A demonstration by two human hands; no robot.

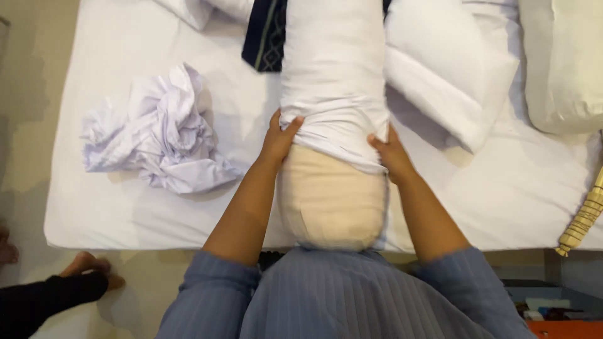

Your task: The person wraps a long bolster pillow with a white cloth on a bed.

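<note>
A long cream pillow (331, 201) lies on the bed in front of me, its near end bare. A white pillowcase (334, 69) covers its far part. My left hand (279, 137) grips the left edge of the pillowcase opening. On the opposite edge, my right hand (392, 154) pinches the cloth. Both hands hold the case where it bunches against the cream pillow.
A crumpled white sheet (154, 132) lies on the left of the white mattress (113, 213). White pillows (452, 81) and a cream pillow (568, 63) lie at the right, a dark patterned cloth (265, 34) at the top. Another person's foot (88, 263) is on the floor at lower left.
</note>
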